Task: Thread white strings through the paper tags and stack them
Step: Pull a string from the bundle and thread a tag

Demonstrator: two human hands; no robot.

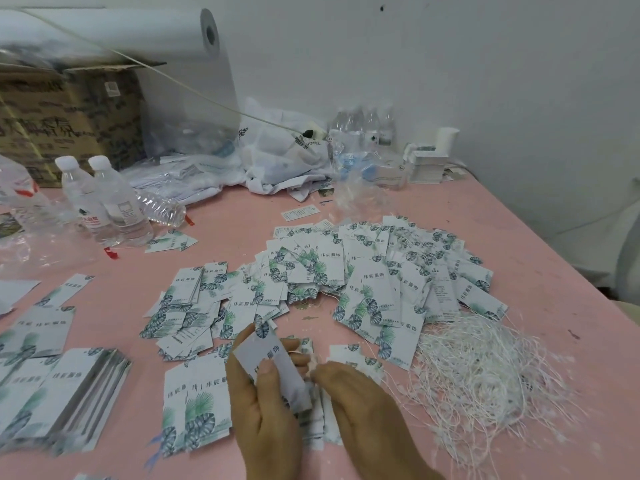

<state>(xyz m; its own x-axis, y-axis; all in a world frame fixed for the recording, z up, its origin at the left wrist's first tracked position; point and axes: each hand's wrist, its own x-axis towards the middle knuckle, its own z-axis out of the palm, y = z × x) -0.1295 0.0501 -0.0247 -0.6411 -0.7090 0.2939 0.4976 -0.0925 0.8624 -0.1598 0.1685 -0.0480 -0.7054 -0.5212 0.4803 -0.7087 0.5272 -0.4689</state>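
Left hand pinches one paper tag between thumb and fingers, lifted just above the pink tabletop; right hand has fingertips drawn together at the tag's edge, apparently on a thin white string. Tag looks light, stiff card: hold by the edges, hole end free. Loose strings look limp, tangle-prone; best pinched near one end.

The small white paper tags printed with green leaves look smooth and faintly satin. The heap of thin white strings looks like fibrous cord, matt and frayed. The pink table top is matt, scuffed and speckled. The clear plastic water bottles are glossy and ribbed. The brown cardboard box is dull, and the crumpled white plastic bags shine softly.
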